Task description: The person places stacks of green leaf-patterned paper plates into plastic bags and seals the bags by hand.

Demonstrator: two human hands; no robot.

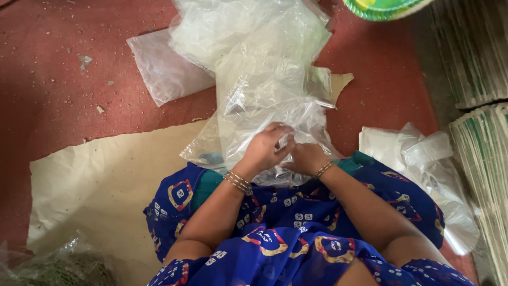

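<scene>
Your left hand (263,150) and right hand (306,157) meet over your lap, both on the near edge of a clear, crinkled plastic bag (264,114) that drapes from your knees out onto the floor. The left grip is curled closed, pinching the film between thumb and fingertips. The right grip lies partly under the left; it presses on the same edge, but whether it is closed on the film cannot be told.

Handling, by judgement: the bag is very light, limp and slippery, with no stiffness of its own. It will cling, sag and slide against the bags beneath. Take hold at the open edge or a corner, pinching a single layer; a flat palm will only skate over it.

Further clear plastic bags (248,37) lie heaped at the far side, and a crumpled white plastic sheet (423,164) lies to the right.

The surface is a red, gritty floor (63,79), partly covered by a sheet of tan paper (106,185) at near left. Stacked flat green-edged sheets (476,53) stand at the right.
</scene>
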